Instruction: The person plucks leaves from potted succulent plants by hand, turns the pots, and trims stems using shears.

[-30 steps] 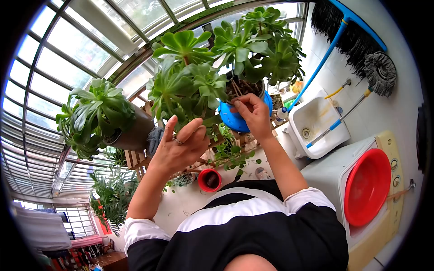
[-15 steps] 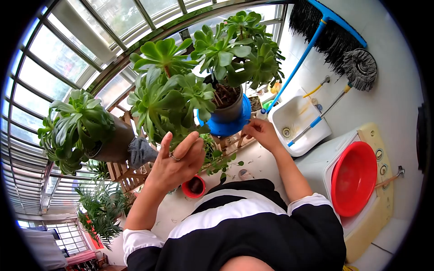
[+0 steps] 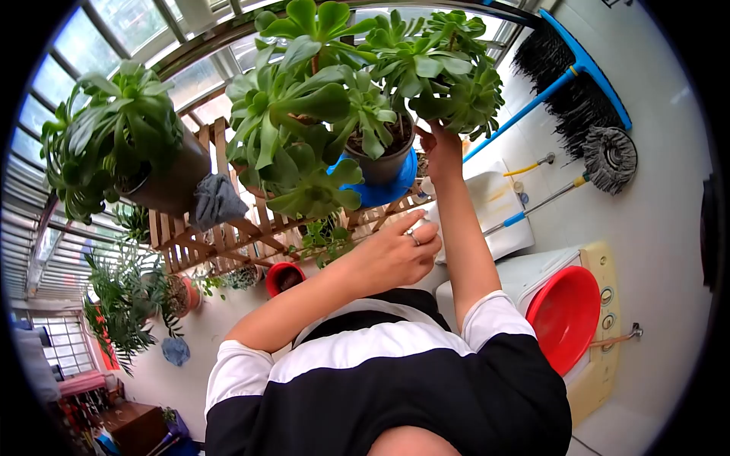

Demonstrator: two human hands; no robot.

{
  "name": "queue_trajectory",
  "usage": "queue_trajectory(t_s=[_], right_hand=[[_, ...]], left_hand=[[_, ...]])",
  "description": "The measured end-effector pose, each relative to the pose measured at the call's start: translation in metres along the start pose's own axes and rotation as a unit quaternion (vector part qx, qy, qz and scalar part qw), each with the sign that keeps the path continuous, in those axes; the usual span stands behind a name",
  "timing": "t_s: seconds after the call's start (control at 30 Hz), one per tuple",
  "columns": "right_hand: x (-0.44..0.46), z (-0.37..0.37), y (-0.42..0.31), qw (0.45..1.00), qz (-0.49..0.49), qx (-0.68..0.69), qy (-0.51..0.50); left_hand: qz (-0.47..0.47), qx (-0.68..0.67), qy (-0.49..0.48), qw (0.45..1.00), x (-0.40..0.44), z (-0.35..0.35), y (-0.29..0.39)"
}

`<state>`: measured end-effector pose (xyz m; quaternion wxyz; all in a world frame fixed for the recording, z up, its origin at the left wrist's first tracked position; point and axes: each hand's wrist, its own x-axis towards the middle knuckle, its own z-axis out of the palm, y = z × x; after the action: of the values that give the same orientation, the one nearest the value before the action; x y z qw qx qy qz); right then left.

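Note:
My right hand (image 3: 442, 152) reaches up to the right rim of a dark plant pot (image 3: 382, 163), under the leaves of a branching green succulent (image 3: 426, 61). Its fingers look bent and drawn together, and leaves partly cover them; whatever they grip is hidden. The pot rests on a blue base (image 3: 388, 188). Close to my body, below that base, my left hand (image 3: 407, 254) is curled closed, a ring on one finger. A small pale bit shows at its fingertips, too small to name. Large rosettes of another succulent (image 3: 293, 114) spread left of the pot.
A wooden slatted stand (image 3: 220, 228) carries the plants, with a grey cloth (image 3: 217, 201) over its edge. A red pot (image 3: 284, 280) is on the floor. To the right are a white sink (image 3: 498, 220), a broom (image 3: 566, 76), a mop (image 3: 608, 159) and a red basin (image 3: 564, 319).
My right hand has moved up from beside the blue base to the pot's rim. My left hand has moved right and down, away from the leaves. The view has shifted.

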<state>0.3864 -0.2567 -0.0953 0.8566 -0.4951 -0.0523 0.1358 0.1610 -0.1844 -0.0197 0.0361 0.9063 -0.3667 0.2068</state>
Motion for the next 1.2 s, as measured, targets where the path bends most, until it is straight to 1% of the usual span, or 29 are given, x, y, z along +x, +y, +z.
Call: queue_trajectory(t_s=[0.03,0.1,0.13,0.17,0.2,0.23,0.27,0.3,0.37,0.4,0.43,0.5,0.57,0.63,0.67,0.7,0.77,0.8,0.83,0.9,0.93,0.97,1.0,1.07,1.1,1.17,1.2], right_hand=[[0.007,-0.001,0.002,1.0,-0.01,0.016,0.0],[0.015,-0.002,0.002,0.999,-0.035,0.026,-0.009],[0.019,0.0,0.002,0.999,-0.036,0.024,-0.013],[0.023,0.002,0.002,0.998,-0.052,0.039,0.005],[0.028,0.002,0.005,0.996,-0.068,0.055,0.023],[0.032,-0.001,0.007,0.996,-0.068,0.054,0.02],[0.035,-0.004,0.008,0.995,-0.072,0.065,0.008],[0.036,-0.003,0.005,0.994,-0.076,0.078,-0.004],[0.03,-0.005,0.003,0.996,-0.062,0.064,-0.004],[0.026,-0.006,0.002,0.998,-0.048,0.05,0.0],[0.025,-0.007,0.002,0.997,-0.049,0.051,-0.001],[0.026,-0.011,0.002,0.997,-0.044,0.056,0.015],[0.027,-0.023,0.004,0.997,-0.06,0.039,0.001],[0.023,-0.028,0.0,0.994,-0.075,-0.073,0.003],[0.025,-0.033,-0.002,0.987,-0.102,-0.123,-0.021],[0.026,-0.037,-0.004,0.984,-0.106,-0.138,-0.034],[0.028,-0.043,-0.005,0.977,-0.132,-0.162,-0.052],[0.025,-0.04,-0.009,0.979,-0.117,-0.157,-0.05],[0.028,-0.044,-0.007,0.965,-0.167,-0.184,-0.079],[0.046,-0.057,0.021,0.968,-0.22,-0.079,-0.091],[0.059,-0.062,0.043,0.954,-0.253,-0.129,-0.096],[0.063,-0.06,0.05,0.946,-0.271,-0.152,-0.095],[0.07,-0.059,0.06,0.937,-0.289,-0.175,-0.093],[0.054,-0.047,0.049,0.963,-0.208,-0.14,-0.094],[0.042,-0.041,0.042,0.974,-0.166,-0.121,-0.093],[0.011,-0.029,0.022,0.989,-0.08,-0.08,-0.092],[-0.001,-0.021,0.01,0.975,-0.144,-0.163,-0.053]], left_hand=[[-0.006,-0.001,0.004,1.0,-0.003,0.004,-0.002],[-0.052,-0.061,-0.003,0.997,-0.008,0.011,-0.007],[-0.074,-0.073,0.02,0.994,-0.009,0.018,-0.012],[-0.076,-0.071,0.024,0.994,-0.008,0.022,-0.015],[-0.117,-0.099,0.057,0.987,-0.006,0.025,-0.018],[-0.157,-0.126,0.09,0.975,-0.004,0.029,-0.02],[-0.17,-0.134,0.13,0.968,0.0,0.033,-0.024],[-0.171,-0.131,0.132,0.968,0.003,0.034,-0.026],[-0.237,-0.193,0.169,0.937,0.01,0.035,-0.028],[-0.246,-0.201,0.191,0.929,0.014,0.037,-0.029],[-0.245,-0.2,0.191,0.929,0.016,0.039,-0.03],[-0.276,-0.237,0.195,0.911,0.022,0.04,-0.033],[-0.283,-0.236,0.191,0.91,0.028,0.039,-0.035],[-0.287,-0.237,0.186,0.909,0.034,0.036,-0.037],[-0.298,-0.24,0.184,0.906,0.037,0.035,-0.038],[-0.308,-0.243,0.182,0.902,0.04,0.035,-0.039],[-0.301,-0.231,0.161,0.911,0.051,0.036,-0.044],[-0.27,-0.131,0.209,0.931,0.061,0.033,-0.049],[-0.235,-0.03,0.255,0.937,0.072,0.029,-0.054],[-0.211,0.063,0.252,0.942,0.1,0.026,-0.065],[-0.209,0.115,0.199,0.951,0.113,0.021,-0.068],[-0.205,0.168,0.146,0.953,0.125,0.016,-0.071],[-0.197,0.169,0.144,0.955,0.136,0.021,-0.077],[-0.203,0.297,-0.009,0.933,0.154,0.034,-0.09],[-0.195,0.321,-0.041,0.926,0.157,0.035,-0.095],[-0.155,0.305,0.018,0.94,0.156,0.048,-0.114],[-0.152,0.305,-0.01,0.94,0.156,0.044,-0.116]])
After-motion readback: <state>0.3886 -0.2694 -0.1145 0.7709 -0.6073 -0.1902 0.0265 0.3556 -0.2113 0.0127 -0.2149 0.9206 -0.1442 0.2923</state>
